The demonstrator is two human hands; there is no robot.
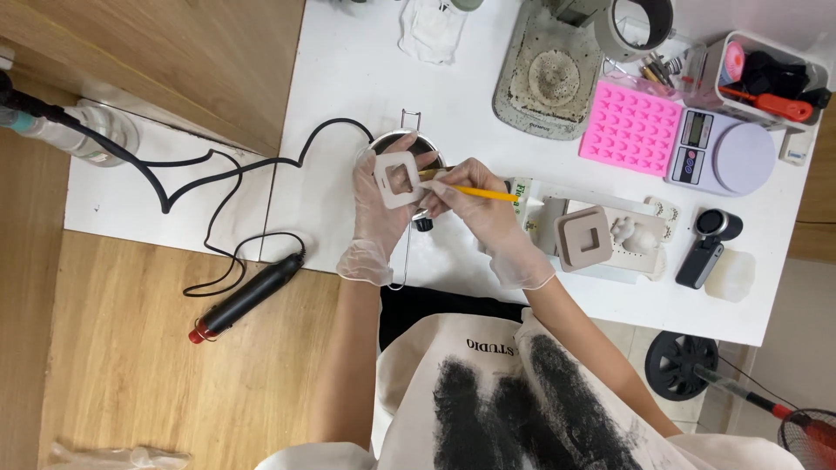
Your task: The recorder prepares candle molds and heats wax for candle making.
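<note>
Over the metal pot (402, 144): your gloved left hand (376, 213) pinched a square white frame (399, 178).
Right hand (483, 218): you gripped a yellow-handled brush (475, 191) against it.
Pot contents: hidden.

Thin, clear, slightly glossy plastic gloves cover the left hand (380, 218) and right hand (488, 218). The pale square frame piece (399, 180) looks matt, possibly plaster. The round metal pot (409, 148) shines; the pink silicone-like mould (630, 128) looks smooth; the white tabletop (348, 78) is smooth.

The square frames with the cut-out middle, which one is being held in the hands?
The paler, whitish square frame, held up by the left hand above the metal pot. The darker beige one lies on the table, untouched.
</note>
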